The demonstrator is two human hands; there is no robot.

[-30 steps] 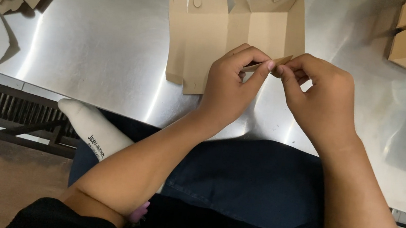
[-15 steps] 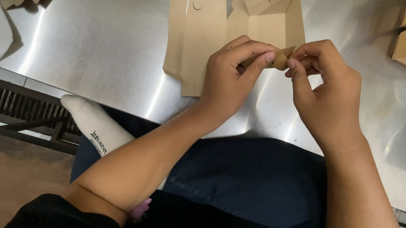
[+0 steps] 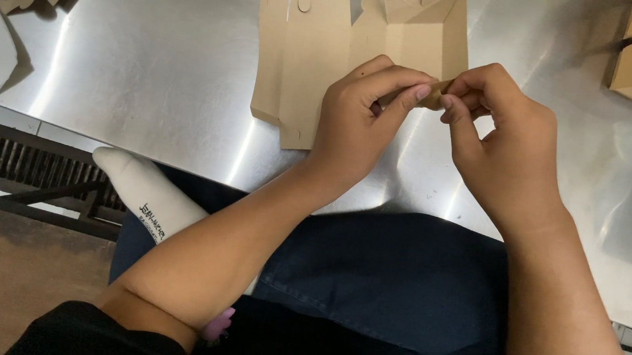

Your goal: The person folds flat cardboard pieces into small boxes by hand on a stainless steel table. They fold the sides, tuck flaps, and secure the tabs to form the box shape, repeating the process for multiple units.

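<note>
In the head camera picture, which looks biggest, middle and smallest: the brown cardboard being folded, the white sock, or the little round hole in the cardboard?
1. Brown cardboard piece, the largest.
2. White sock. It sits below the metal table, so nearness may skew its size.
3. Round hole, the smallest.

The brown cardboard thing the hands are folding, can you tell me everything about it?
The flat tan cardboard box blank lies on the shiny metal table. It is thin, plain card with creased panels, small round cut-outs near its top edge and little tabs at its bottom edge. Its left part lies flat; its right part is folded up into an open box shape. The left hand and right hand pinch its near right edge between their fingertips.
</note>
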